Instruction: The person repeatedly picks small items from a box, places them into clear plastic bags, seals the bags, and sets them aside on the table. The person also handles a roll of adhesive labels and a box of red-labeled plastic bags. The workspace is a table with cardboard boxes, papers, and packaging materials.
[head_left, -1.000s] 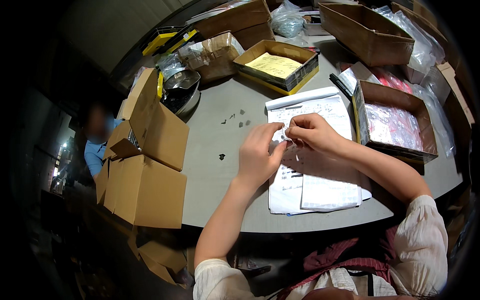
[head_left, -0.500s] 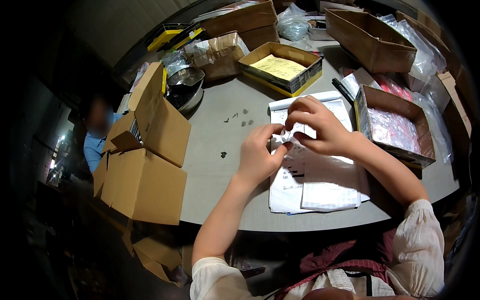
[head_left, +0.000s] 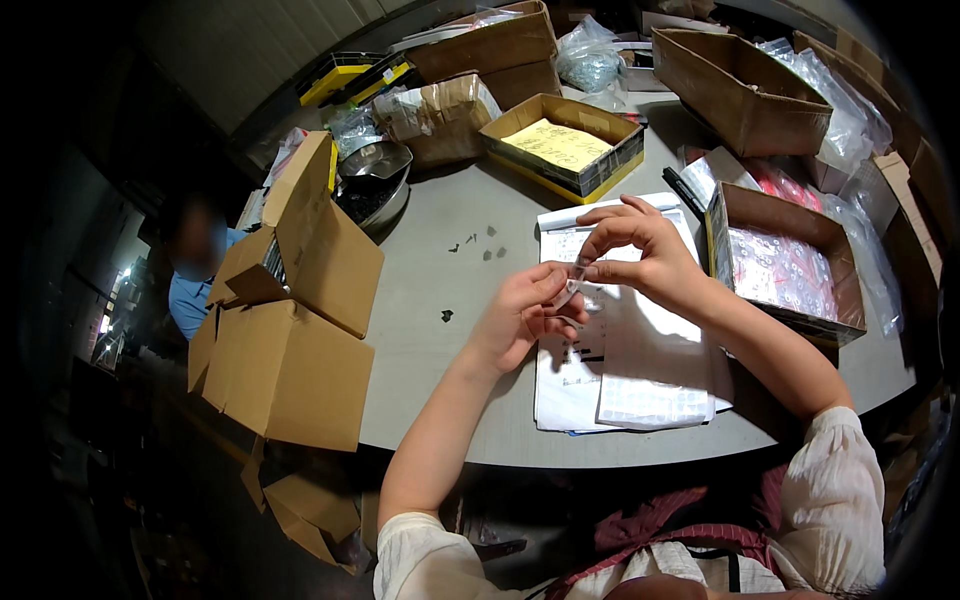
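My left hand (head_left: 520, 312) pinches a small clear plastic piece (head_left: 568, 294), perhaps a little bag, between thumb and forefinger. The thumb and forefinger of my right hand (head_left: 645, 255) close on its upper end; the other right fingers are loosely bent. Whether anything sits inside the plastic is too small to tell. Beneath both hands lies a stack of printed papers (head_left: 565, 405). A sheet with rows of round marks (head_left: 655, 400) rests on the stack's right part. Left of the papers, several small dark pieces (head_left: 447, 316) are scattered on the grey table (head_left: 430, 400).
Open cardboard cartons (head_left: 290, 370) stand at the left edge, with a metal scoop bowl (head_left: 385, 205) behind. A shallow box with yellow paper (head_left: 560, 145) is at the back. To the right are a box of plastic packets (head_left: 785, 270) and a black marker (head_left: 683, 190). A person (head_left: 190, 290) is beyond the cartons.
My left hand has turned, its fingers now curled below the clear plastic piece. My right thumb and forefinger have come together on the plastic's upper end. The view has shifted slightly.
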